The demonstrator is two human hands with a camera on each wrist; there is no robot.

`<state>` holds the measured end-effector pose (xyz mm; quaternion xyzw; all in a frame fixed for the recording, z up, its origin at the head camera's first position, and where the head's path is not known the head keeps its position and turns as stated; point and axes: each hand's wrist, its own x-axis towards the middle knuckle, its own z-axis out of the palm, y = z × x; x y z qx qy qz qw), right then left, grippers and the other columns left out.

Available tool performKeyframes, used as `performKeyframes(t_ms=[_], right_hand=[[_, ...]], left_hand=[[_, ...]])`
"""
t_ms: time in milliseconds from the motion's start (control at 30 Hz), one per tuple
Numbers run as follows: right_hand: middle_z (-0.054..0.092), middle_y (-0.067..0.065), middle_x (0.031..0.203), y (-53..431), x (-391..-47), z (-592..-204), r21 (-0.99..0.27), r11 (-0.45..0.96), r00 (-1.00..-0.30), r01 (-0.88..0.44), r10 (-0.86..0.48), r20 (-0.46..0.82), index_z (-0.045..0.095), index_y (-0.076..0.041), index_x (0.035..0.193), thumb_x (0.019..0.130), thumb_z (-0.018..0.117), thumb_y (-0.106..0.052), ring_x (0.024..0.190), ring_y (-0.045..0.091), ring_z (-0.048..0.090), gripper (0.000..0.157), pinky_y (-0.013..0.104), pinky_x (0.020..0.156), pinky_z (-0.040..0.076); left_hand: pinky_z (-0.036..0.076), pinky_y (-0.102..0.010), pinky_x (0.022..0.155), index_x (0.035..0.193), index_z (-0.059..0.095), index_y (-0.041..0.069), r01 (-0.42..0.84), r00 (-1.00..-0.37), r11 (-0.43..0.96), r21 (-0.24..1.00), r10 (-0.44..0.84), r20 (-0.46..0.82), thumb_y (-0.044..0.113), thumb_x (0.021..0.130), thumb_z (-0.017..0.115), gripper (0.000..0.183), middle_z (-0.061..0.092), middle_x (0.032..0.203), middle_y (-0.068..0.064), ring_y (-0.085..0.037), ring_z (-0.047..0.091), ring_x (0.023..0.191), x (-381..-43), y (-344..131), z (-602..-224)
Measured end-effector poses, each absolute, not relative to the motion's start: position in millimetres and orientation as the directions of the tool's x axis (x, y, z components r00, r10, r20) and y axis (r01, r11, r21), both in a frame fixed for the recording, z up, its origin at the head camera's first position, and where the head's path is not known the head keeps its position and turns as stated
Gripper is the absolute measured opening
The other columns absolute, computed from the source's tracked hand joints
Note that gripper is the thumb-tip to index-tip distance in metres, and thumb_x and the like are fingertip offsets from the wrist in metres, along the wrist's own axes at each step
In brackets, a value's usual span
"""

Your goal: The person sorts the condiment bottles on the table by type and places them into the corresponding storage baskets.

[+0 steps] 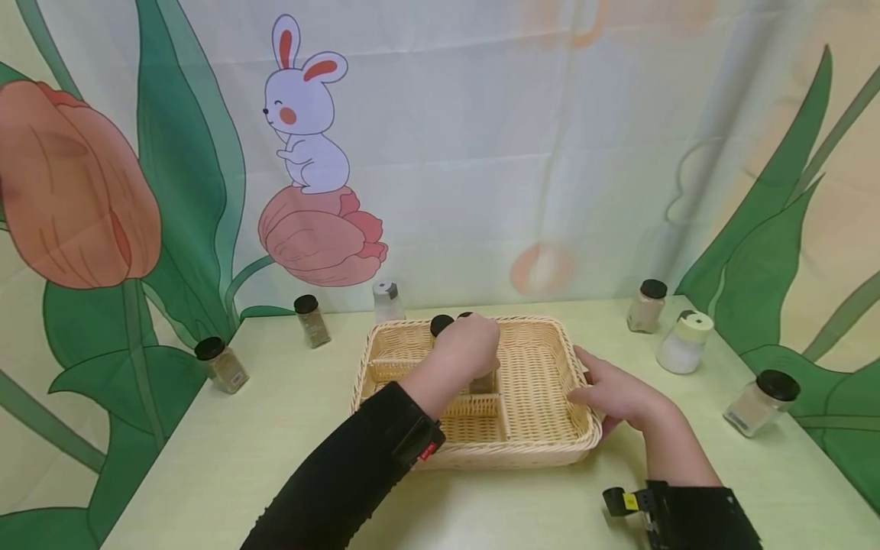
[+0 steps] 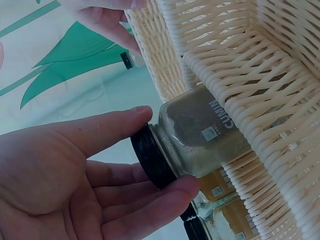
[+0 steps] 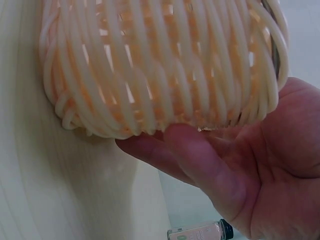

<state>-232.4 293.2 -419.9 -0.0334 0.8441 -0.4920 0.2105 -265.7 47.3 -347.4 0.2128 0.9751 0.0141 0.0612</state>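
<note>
A clear spice jar (image 2: 187, 127) labelled CUMIN, with a black lid, stands partly inside a small compartment of the woven basket (image 1: 543, 457). My left hand (image 1: 464, 350) pinches its lid between thumb and fingers; in the head view the hand hides most of that jar. Other black-lidded jars (image 1: 441, 325) sit beside it in the basket's back compartment. At the basket's right side, my right hand (image 1: 622, 393) grips the wall, thumb over the rim and fingers outside. The right wrist view shows those fingers against the basket's weave (image 3: 165, 75).
Left of the basket stand a jar (image 1: 228, 369), another jar (image 1: 315, 325) and a grey-topped shaker (image 1: 388, 300). To the right are a jar (image 1: 646, 307), a pale-lidded white container (image 1: 684, 345) and a jar (image 1: 759, 403). A printed curtain (image 1: 467, 153) hangs behind the table.
</note>
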Motion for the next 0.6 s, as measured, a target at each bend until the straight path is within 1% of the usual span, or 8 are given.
performKeyframes(t_ms=[267, 400, 600], right_hand=[[0.026, 0.040, 0.154, 292.8, -232.6, -419.2, -0.842, 0.518, -0.910, 0.149, -0.263, -0.322, 0.003, -0.018, 0.165, 0.097, 0.062, -0.011, 0.084, 0.030, 0.072, 0.091, 0.051, 0.056, 0.060], [0.026, 0.039, 0.154, 293.1, -231.7, -419.1, -0.842, 0.519, -0.910, 0.149, -0.260, -0.322, 0.003, -0.018, 0.165, 0.097, 0.062, -0.012, 0.080, 0.030, 0.071, 0.090, 0.050, 0.056, 0.060], [0.028, 0.039, 0.153, 292.1, -229.2, -418.4, -0.842, 0.519, -0.912, 0.143, -0.261, -0.316, 0.003, -0.018, 0.165, 0.097, 0.062, -0.012, 0.076, 0.031, 0.071, 0.090, 0.050, 0.056, 0.060]], left_hand=[[0.038, -0.028, 0.050, 0.084, 0.066, 0.015, 0.417, -0.899, 0.907, 0.061, 0.422, -0.116, 0.023, 0.097, 0.072, 0.016, 0.050, 0.066, 0.001, -0.013, 0.047, 0.056, -264.5, 46.0, -344.0], [0.039, -0.028, 0.050, 0.084, 0.066, 0.014, 0.413, -0.901, 0.908, 0.069, 0.418, -0.112, 0.025, 0.096, 0.073, 0.017, 0.051, 0.067, 0.001, -0.013, 0.048, 0.057, -262.2, 45.0, -341.8], [0.037, -0.028, 0.049, 0.077, 0.065, 0.015, 0.407, -0.906, 0.911, 0.071, 0.412, -0.097, 0.032, 0.095, 0.074, 0.026, 0.046, 0.063, 0.003, -0.012, 0.045, 0.054, -257.9, 41.2, -337.9]])
